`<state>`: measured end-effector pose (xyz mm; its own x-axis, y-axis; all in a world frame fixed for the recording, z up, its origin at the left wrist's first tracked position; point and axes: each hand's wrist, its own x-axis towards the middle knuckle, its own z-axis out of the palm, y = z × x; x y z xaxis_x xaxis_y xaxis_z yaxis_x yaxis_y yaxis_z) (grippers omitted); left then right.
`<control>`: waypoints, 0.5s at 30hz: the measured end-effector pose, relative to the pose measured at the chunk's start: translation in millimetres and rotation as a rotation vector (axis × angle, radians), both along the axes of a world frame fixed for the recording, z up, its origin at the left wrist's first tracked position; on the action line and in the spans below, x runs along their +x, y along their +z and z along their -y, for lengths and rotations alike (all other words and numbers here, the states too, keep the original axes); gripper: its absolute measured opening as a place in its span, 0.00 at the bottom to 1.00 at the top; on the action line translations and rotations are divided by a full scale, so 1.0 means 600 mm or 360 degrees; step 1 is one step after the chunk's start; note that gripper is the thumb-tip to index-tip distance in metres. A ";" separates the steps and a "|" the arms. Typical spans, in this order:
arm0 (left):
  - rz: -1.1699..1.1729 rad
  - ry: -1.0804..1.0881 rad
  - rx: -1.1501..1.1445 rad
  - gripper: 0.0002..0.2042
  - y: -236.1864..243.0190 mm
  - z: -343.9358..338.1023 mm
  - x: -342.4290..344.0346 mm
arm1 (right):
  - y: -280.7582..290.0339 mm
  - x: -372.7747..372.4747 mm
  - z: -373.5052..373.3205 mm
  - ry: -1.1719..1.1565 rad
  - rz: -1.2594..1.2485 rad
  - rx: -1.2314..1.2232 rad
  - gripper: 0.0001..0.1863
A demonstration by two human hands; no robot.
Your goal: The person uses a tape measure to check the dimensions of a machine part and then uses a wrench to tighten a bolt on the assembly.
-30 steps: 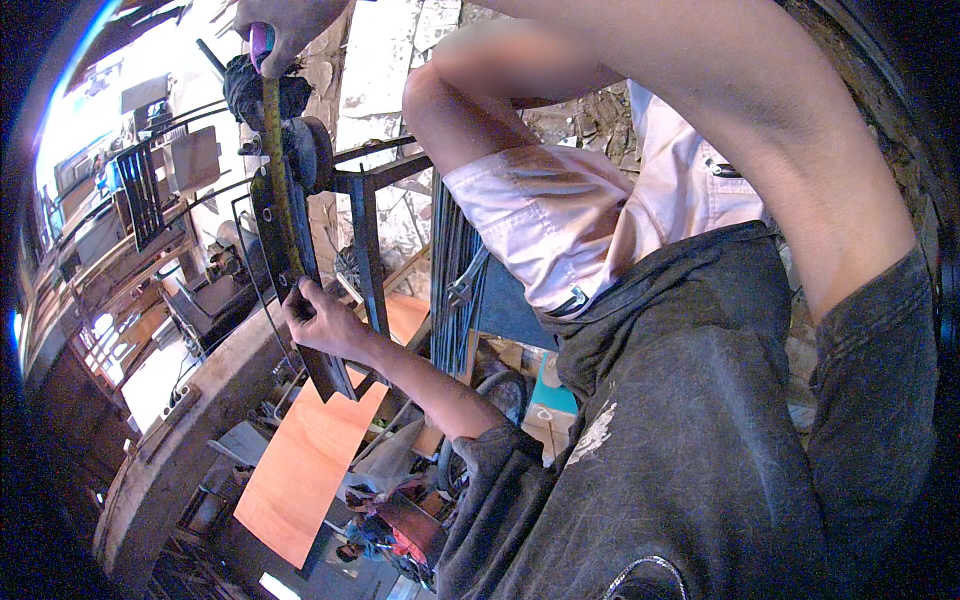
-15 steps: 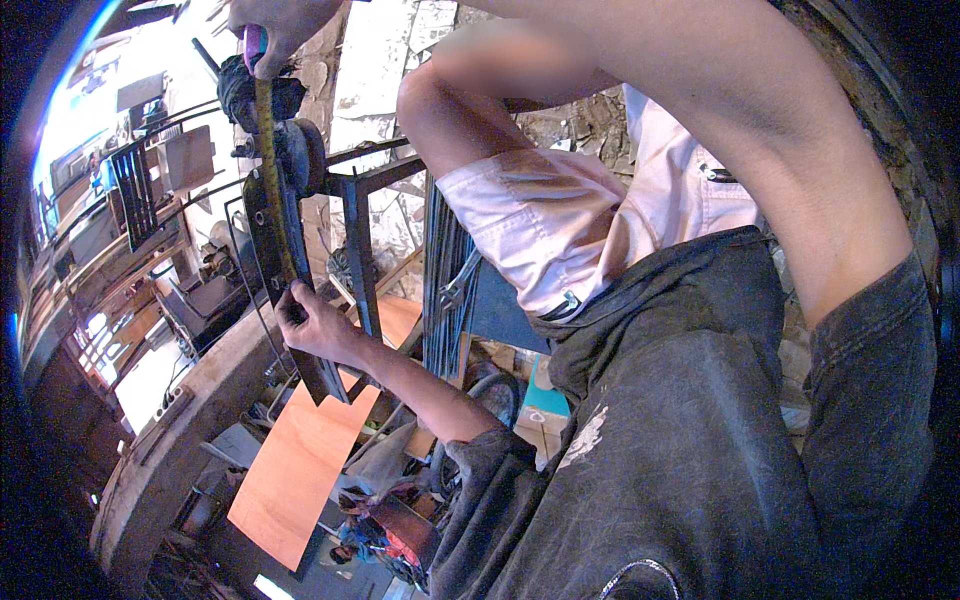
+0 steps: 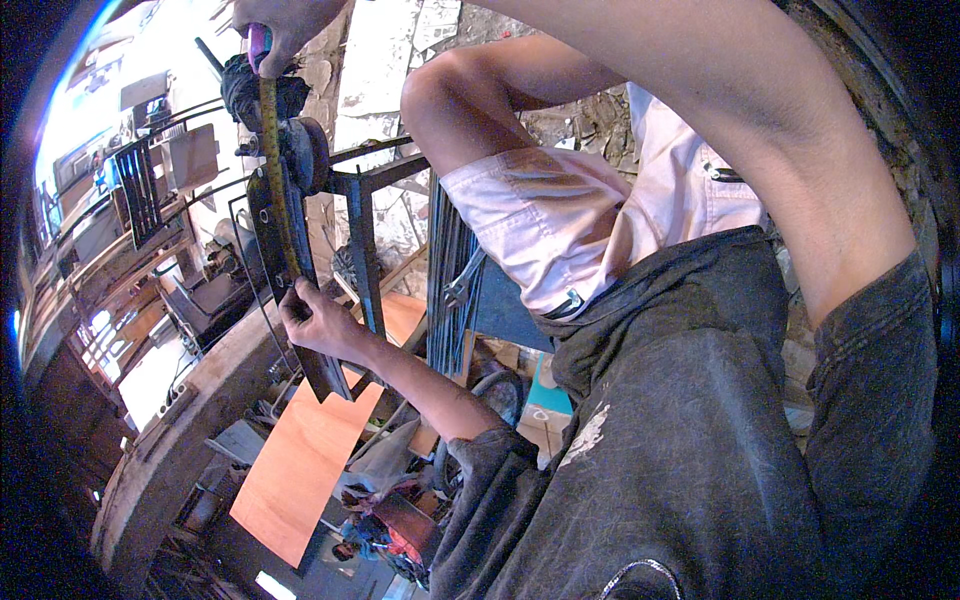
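My right hand [image 3: 290, 30] is at the top left, wrapped round a pink-and-teal tape measure [image 3: 258, 45]. From it the yellow tape blade [image 3: 272, 150] runs down to my left hand [image 3: 322, 322], whose thumb and fingers pinch its lower end. The blade lies along a dark flat metal bar [image 3: 268, 235] with holes in it. My left fingers rest against this bar and hide the tip of the blade. Below the right hand, a black bunched cloth or wrapping [image 3: 262, 95] sits beside a dark round metal part [image 3: 305, 155] behind the blade.
A dark metal frame [image 3: 362, 250] stands just right of the bar. Thin metal rods [image 3: 455, 320] and an adjustable wrench [image 3: 465, 278] are near my bent knee. An orange-brown sheet [image 3: 305, 460] lies below my left hand. A concrete ledge [image 3: 190, 430] curves along the lower left.
The view has shifted very slightly. Both hands stay on the tape measure, and the blade still lies along the bar.
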<state>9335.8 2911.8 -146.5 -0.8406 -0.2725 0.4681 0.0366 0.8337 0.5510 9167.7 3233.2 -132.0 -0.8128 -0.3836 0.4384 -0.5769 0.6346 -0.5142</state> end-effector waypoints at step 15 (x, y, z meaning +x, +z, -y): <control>0.0007 0.0004 0.0021 0.11 0.003 -0.007 0.003 | 0.003 0.003 -0.001 -0.0017 -0.0040 0.0055 0.18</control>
